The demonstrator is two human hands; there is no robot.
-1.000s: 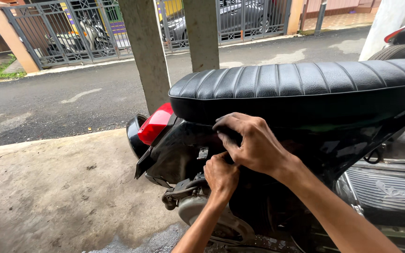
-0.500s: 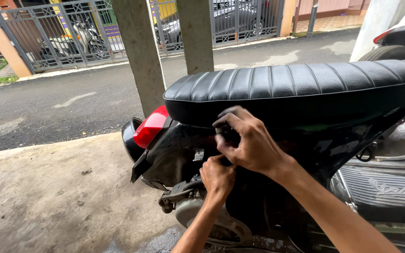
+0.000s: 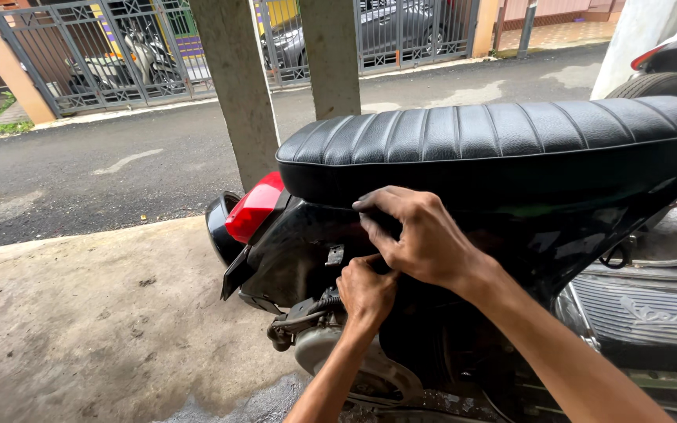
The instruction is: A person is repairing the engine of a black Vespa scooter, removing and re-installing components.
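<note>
Fingers (image 3: 381, 205) of right hand (image 3: 425, 239) curled, tips pressed under rear rim of ribbed black vinyl scooter seat (image 3: 495, 141), above glossy black side panel (image 3: 307, 247). Left hand (image 3: 366, 291) fisted just below, touching right; grasp contents hidden. Seat long axis left-right, red tail lamp (image 3: 254, 207) at left end.

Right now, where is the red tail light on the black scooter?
In the head view, the red tail light sits left of centre at the scooter's rear end, just below the back tip of the ribbed black seat, left of both hands.
</note>
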